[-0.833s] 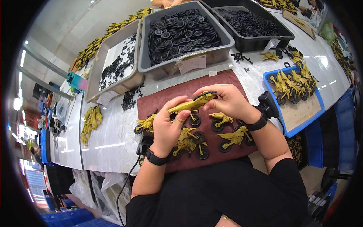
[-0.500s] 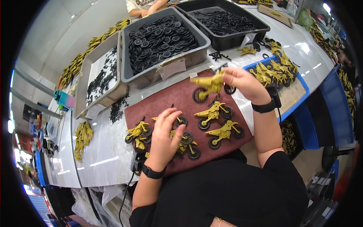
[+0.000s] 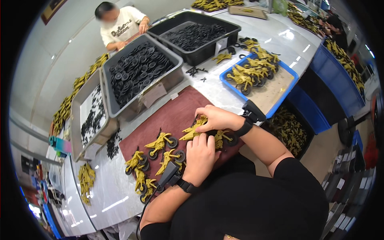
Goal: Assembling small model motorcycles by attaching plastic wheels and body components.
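One yellow bike [image 3: 188, 134] sits at the frame's centre, pinched in the grip of the right hand [image 3: 219, 120], while the left hand [image 3: 201, 156], its grip too hidden to tell, stays beside it above the red cloth [image 3: 150, 126]

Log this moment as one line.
right hand: gripping yellow toy motorcycle | left hand: close by, contact unclear | maroon mat: more motorcycles

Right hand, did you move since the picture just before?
Yes, the right hand moved toward the person's body, away from the far corner of the mat.
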A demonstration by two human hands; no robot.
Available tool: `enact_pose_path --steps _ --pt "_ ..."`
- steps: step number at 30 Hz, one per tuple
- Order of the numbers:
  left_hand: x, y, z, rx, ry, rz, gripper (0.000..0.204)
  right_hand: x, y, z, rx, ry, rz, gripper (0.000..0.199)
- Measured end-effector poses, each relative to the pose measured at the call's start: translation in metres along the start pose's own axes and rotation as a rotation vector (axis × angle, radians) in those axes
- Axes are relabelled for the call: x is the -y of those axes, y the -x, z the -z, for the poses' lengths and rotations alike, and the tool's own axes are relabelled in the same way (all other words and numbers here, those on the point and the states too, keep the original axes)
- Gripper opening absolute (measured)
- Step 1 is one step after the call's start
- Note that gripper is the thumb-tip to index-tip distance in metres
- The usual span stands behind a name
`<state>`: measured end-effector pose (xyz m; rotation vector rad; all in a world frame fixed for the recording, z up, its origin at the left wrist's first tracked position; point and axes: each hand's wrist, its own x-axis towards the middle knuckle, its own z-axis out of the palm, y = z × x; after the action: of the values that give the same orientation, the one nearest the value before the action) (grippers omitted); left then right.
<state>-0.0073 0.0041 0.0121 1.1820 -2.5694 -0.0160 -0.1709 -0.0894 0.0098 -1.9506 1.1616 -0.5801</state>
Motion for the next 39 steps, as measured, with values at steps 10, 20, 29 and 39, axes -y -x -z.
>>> enact_pose_path --steps 10,20,29,39 --pt "-0.002 -0.004 -0.006 -0.021 0.017 -0.099 0.057 -0.034 0.018 0.004 -0.329 -0.112 0.093 0.045" --pt "0.004 -0.004 0.012 -0.154 0.253 -0.188 0.065 -0.058 0.037 0.024 -0.227 -0.533 -0.103 0.038" --pt "0.024 -0.023 -0.003 -0.172 0.331 -0.086 0.043 -0.068 0.032 0.011 -0.109 -0.493 -0.008 0.053" --pt "0.021 -0.021 -0.018 -0.253 0.284 -0.064 0.041 -0.033 0.050 0.019 -0.108 0.071 0.022 0.068"
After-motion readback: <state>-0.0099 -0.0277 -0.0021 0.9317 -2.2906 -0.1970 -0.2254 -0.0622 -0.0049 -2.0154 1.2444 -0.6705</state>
